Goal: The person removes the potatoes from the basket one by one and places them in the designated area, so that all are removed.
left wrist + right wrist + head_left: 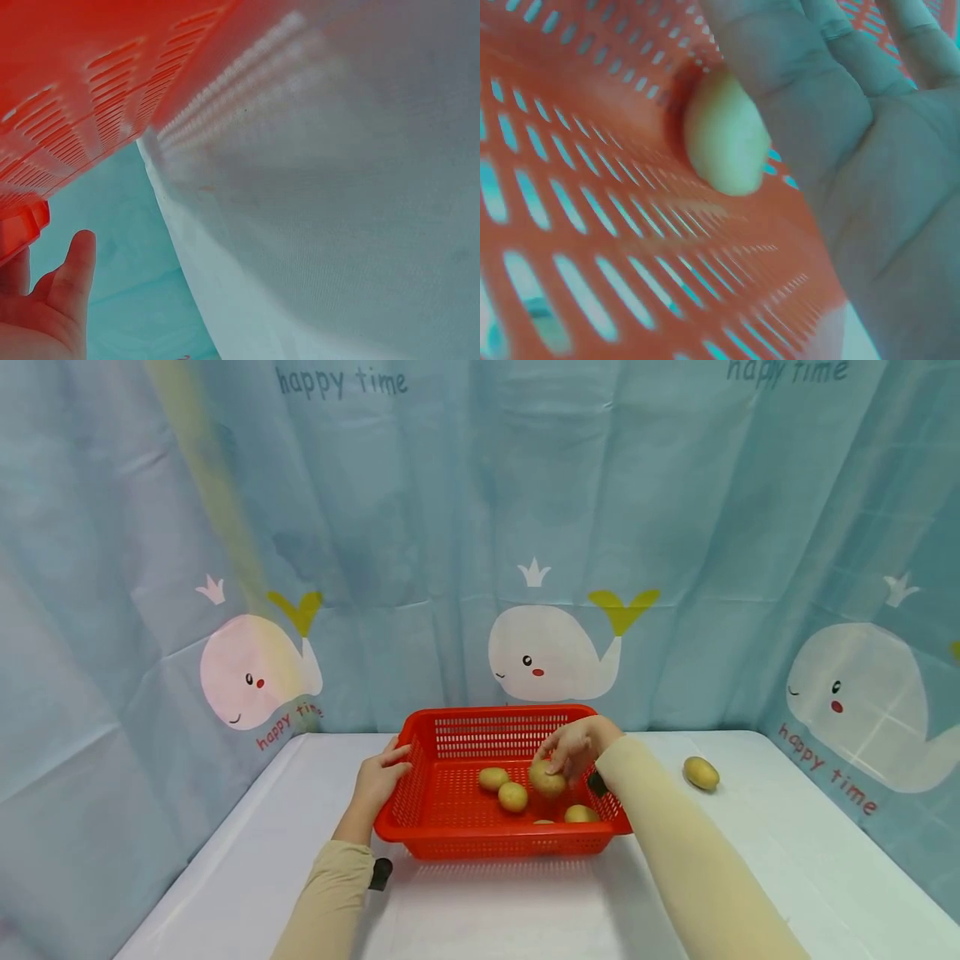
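Note:
A red plastic basket [495, 837] with slotted walls stands on the white table. My left hand [375, 785] touches its left rim, fingers mostly straight; in the left wrist view one finger sticks out past the rim. Inside the basket, my right hand [573, 748] holds a potato [549, 780] between thumb and fingertips. Left of it lie two more potatoes, one oval [492, 778] and one rounder [513, 797]. Another potato [581, 813] sits in the near right corner, and a further one is mostly hidden behind the front rim. The right wrist view shows a potato [724, 135] beside the hand.
One potato [701, 773] lies on the table to the right of the basket. A light blue curtain [450, 527] printed with whales hangs behind and along the sides of the table [495, 914].

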The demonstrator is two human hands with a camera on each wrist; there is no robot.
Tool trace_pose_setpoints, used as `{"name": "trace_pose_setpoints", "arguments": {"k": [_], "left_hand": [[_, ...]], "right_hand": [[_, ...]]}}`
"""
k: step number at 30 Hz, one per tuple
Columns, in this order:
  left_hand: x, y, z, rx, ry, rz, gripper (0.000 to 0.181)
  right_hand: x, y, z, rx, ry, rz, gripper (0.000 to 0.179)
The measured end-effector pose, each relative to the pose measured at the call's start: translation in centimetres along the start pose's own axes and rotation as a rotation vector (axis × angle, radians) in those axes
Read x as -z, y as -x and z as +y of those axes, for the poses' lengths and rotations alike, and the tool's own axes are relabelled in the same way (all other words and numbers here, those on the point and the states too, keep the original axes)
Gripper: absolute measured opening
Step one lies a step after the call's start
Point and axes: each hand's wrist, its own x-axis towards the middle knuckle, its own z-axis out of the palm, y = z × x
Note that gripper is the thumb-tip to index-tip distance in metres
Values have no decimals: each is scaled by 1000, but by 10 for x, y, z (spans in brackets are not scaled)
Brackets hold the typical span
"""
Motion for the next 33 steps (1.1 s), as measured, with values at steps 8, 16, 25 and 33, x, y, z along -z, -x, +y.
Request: {"name": "trace_pose_setpoints", "arguments": {"k": [8,16,25,33], "left_hand": [[1,0,1,-7,-8,-2,44],[0,0,0,-11,-21,-2,45],[1,-1,0,-25,5,-10,45],[1,0,0,-19,14,-8,45]], "right_hand": [[-2,19,-11,77,-80,76,28],[4,40,-9,151,-83,156,39],[11,62,-1,202,-167,240,47],[16,79,9,216,-236,279,47]]}}
